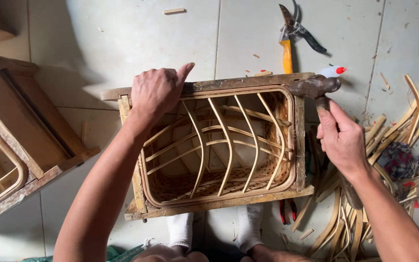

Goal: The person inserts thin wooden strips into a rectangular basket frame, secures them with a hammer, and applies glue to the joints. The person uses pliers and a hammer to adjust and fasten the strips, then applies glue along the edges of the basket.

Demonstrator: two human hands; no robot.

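Note:
A rectangular wooden frame (248, 82) with a woven rattan basket (219, 145) set inside it stands on the tiled floor between my feet. My left hand (157, 90) presses down on the frame's far left corner, fingers closed over the top rail. My right hand (341, 138) grips the wooden handle of a hammer (314, 87). The hammer's dark metal head rests on the frame's far right corner. Curved rattan ribs cross the basket's open mouth.
Pruning shears with a yellow handle (289, 36) lie on the tiles beyond the frame. A pile of rattan strips (364, 194) spreads at the right. A second wooden frame with a basket (15, 140) stands at the left. Red-handled pliers (287, 211) lie by the frame's near edge.

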